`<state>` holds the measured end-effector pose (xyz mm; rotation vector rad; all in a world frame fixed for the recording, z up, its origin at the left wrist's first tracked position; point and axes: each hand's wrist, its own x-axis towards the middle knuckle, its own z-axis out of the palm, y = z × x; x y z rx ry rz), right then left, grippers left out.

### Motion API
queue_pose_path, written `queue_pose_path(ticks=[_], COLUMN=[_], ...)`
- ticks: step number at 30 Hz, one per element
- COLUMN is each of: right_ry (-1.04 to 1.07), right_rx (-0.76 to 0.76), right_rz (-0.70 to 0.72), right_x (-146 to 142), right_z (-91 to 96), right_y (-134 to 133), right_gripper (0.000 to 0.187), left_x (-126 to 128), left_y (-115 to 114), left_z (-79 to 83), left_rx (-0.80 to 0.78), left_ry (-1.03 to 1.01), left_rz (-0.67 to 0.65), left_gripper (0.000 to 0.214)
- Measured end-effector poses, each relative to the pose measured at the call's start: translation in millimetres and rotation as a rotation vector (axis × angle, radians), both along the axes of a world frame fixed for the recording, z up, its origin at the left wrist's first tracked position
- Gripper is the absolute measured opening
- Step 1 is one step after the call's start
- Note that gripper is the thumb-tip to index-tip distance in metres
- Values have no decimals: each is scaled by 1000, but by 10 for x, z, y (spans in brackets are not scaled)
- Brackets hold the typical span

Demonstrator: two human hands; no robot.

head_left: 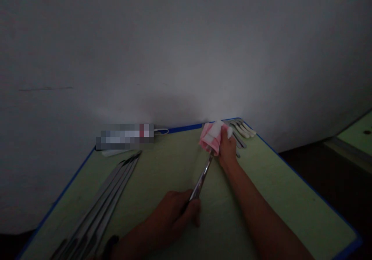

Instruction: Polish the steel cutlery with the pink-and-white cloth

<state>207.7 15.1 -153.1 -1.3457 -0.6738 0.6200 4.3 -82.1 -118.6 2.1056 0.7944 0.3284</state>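
My left hand (178,213) is wrapped round the lower handle of a long shiny metal utensil (202,176), which slants up and away over the table. In my right hand (228,147) is a pink and white cloth (211,136), bunched around the utensil's far end. That end is hidden in the cloth, so its shape cannot be made out. Close behind my right hand lie several pieces of cutlery, some with white handles (246,130) and some all metal (238,140). To the left, several long metal utensils (109,198) lie side by side.
The light green table (171,163) has blue edging and stands against a grey wall (186,50). A blurred-out package (124,136) with a white loop lies at the back left. Another green surface (353,140) shows at the far right, past a dark floor.
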Motion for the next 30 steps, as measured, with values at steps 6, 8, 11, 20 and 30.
queue_pose_path(ticks=[6,8,11,20,30], right_ry=[-224,-239,-225,-506,-658], right_rx=[22,63,41,-59,68], right_rz=[128,134,32,165,342], right_x=[-258,-308,-202,116,-344], right_z=[146,197,225,199,201], right_y=[-115,-132,-106,-117,-226], right_gripper=[50,48,48,51,44], left_x=[82,77,38,0,29], left_y=[81,104,111,169,202], left_z=[-20,-39,-68,-62,-57], left_rx=[-262,-267,-202,-250,-74], left_ry=[-51,-15,-23,-247,-206], left_rz=[312,325,281,499,545], left_gripper=[33,36,34,39,34])
